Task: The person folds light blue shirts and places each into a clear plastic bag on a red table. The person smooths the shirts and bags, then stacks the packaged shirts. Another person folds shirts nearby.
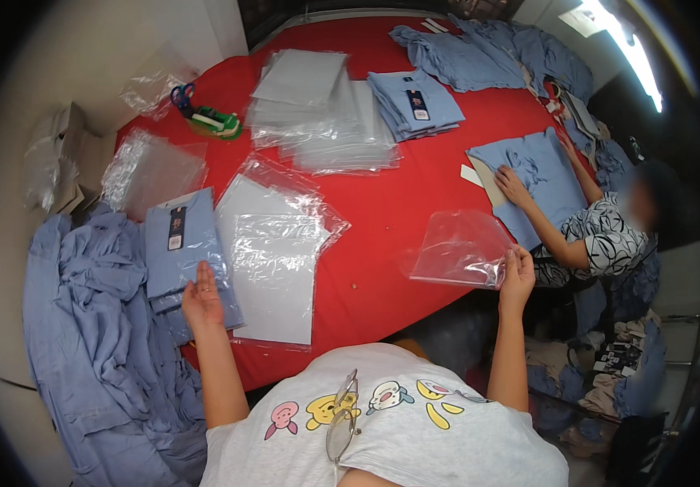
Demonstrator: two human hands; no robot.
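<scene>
My left hand [203,300] lies with fingers stretched over the front of a stack of folded blue shirts [192,253] in clear plastic, a dark tag on the top one. Out to the right, my right hand [516,272] pinches the edge of a clear plastic bag [457,250], which hangs flat over the table and looks empty. Between my hands, white sheets in clear bags [273,276] lie on the red cloth.
More bagged sheets [326,114] and folded shirts [416,105] lie farther back, near a green tape dispenser [213,122] with scissors. Loose blue shirts [94,325] heap up at left. At right, a co-worker's hands [514,187] smooth a blue shirt [541,174] over a board.
</scene>
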